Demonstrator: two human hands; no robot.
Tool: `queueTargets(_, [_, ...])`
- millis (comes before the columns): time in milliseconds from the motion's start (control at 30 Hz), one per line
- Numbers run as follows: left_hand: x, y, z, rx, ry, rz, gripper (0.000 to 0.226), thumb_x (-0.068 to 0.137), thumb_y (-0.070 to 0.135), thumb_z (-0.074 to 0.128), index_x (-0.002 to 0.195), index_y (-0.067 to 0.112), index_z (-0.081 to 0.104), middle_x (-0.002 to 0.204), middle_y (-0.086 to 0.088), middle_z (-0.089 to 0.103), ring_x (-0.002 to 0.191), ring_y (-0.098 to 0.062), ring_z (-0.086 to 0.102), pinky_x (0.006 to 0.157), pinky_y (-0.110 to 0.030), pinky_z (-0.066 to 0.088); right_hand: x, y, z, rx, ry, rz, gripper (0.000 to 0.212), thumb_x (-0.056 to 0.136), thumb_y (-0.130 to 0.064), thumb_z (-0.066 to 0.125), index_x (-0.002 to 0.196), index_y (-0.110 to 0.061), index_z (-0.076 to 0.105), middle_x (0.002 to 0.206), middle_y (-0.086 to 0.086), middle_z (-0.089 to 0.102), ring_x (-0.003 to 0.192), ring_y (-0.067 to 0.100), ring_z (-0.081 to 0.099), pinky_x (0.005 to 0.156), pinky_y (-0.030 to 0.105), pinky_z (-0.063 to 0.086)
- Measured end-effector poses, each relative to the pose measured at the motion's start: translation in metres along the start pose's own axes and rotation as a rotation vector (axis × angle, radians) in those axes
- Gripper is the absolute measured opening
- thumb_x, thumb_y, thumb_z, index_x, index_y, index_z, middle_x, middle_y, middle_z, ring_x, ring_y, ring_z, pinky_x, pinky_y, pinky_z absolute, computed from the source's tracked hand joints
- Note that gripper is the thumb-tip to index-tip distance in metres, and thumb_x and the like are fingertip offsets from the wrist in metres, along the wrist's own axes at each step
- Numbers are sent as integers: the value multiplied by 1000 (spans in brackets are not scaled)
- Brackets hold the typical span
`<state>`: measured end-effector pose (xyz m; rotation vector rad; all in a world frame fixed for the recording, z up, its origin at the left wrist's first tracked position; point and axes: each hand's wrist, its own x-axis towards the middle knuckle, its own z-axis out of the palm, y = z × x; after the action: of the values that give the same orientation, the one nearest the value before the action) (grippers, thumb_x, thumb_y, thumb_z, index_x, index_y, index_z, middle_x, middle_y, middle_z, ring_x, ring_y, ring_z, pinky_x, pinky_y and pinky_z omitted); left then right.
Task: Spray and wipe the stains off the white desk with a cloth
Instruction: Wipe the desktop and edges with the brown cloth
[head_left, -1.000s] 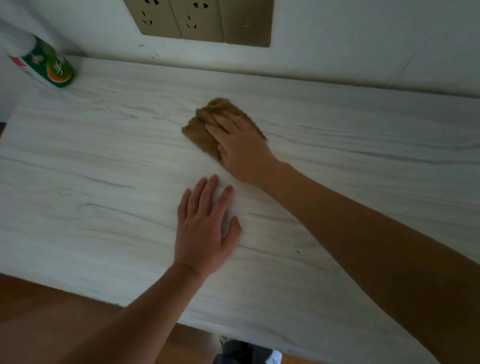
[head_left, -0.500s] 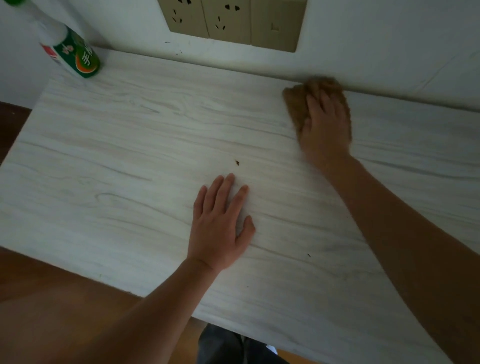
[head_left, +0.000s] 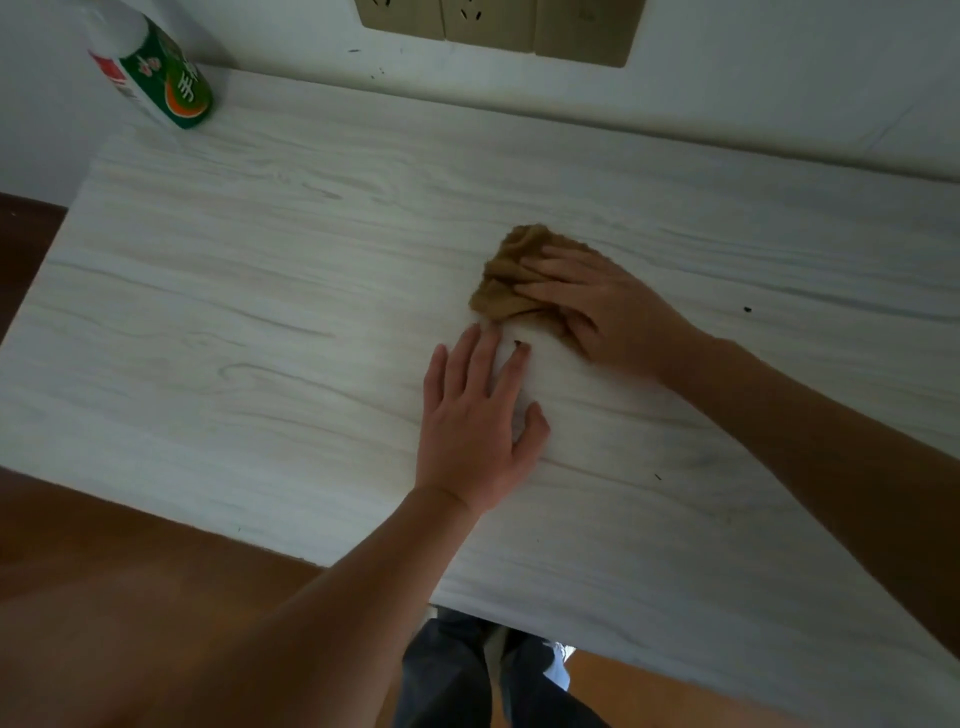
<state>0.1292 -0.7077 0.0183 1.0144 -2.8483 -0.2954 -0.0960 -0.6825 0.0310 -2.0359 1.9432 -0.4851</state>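
A white wall (head_left: 753, 104) runs across the top of the frame, carrying a brass-coloured socket panel (head_left: 498, 26) at top centre, with a few dark specks (head_left: 376, 73) just below it. A white wood-grain desk (head_left: 234, 312) stands flush against the wall and fills the middle. Brown wooden floor (head_left: 78, 561) shows at lower left and along the left edge. The light is dim and soft.
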Motion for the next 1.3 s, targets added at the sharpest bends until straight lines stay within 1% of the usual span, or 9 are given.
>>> queueTargets(200, [0, 1, -3, -38, -36, -4, 62, 97, 45, 43, 153, 18, 47, 167, -13, 31, 157, -32, 23, 126, -55, 20, -14, 28, -16, -10, 168, 326, 48, 94, 3, 47, 141, -5, 54, 151, 20, 46, 144, 38, 36, 121, 54, 24])
queueTargets(333, [0, 0, -4, -59, -47, -3, 62, 96, 45, 43, 153, 20, 47, 167, -14, 31, 157, -33, 22, 127, -55, 18, 13, 3, 0, -4, 254, 543, 52, 95, -7, 44, 146, -12, 49, 157, 11, 38, 149, 32, 28, 124, 46, 15])
queueTargets(467, [0, 0, -5, -76, -41, 5, 58, 97, 44, 41, 150, 21, 49, 166, -14, 32, 157, -34, 22, 127, -55, 16, 18, -13, 11, 10, 208, 491, 53, 95, -7, 43, 147, -13, 48, 159, 11, 37, 150, 32, 25, 125, 45, 13])
queueTargets(667, [-2, -2, -6, -104, -30, 9, 56, 98, 44, 41, 148, 22, 51, 166, -15, 32, 157, -33, 23, 127, -55, 16, -26, -34, 20, 16, 149, 363, 53, 95, -6, 44, 148, -15, 48, 158, 9, 38, 149, 29, 27, 124, 35, 11])
queueTargets(800, [-6, -7, -12, -207, -17, 34, 48, 98, 40, 48, 140, 21, 61, 162, -14, 39, 156, -32, 27, 127, -53, 17, -45, -45, 23, 34, 174, 425, 54, 94, -10, 41, 148, -17, 47, 158, 6, 38, 149, 26, 28, 123, 33, 10])
queueTargets(933, [-12, -43, -23, -195, 46, 122, 50, 97, 40, 47, 137, 13, 62, 153, -15, 51, 145, -33, 45, 121, -51, 33, -43, -48, 23, 33, 188, 469, 54, 93, -12, 41, 146, -17, 49, 157, 7, 40, 148, 27, 30, 125, 38, 14])
queueTargets(1000, [-14, -72, -28, -103, 40, 117, 54, 98, 41, 46, 141, 12, 59, 155, -16, 49, 145, -34, 44, 120, -52, 33, -39, -49, 22, 24, 195, 485, 53, 94, -9, 44, 146, -17, 50, 156, 7, 41, 147, 27, 30, 125, 41, 17])
queueTargets(1067, [-16, -92, -29, -43, 27, 111, 56, 98, 43, 44, 143, 12, 57, 158, -15, 45, 149, -34, 40, 123, -51, 28, -31, -48, 20, 18, 199, 491, 52, 95, -5, 47, 146, -15, 50, 157, 8, 40, 148, 27, 29, 125, 37, 14])
queueTargets(1300, [-16, -95, -25, -12, 22, 113, 55, 98, 44, 46, 144, 14, 55, 160, -13, 42, 151, -32, 35, 125, -51, 24, 21, -47, 15, 175, 273, 616, 51, 95, 3, 41, 141, -12, 56, 155, 10, 42, 148, 26, 30, 125, 40, 17])
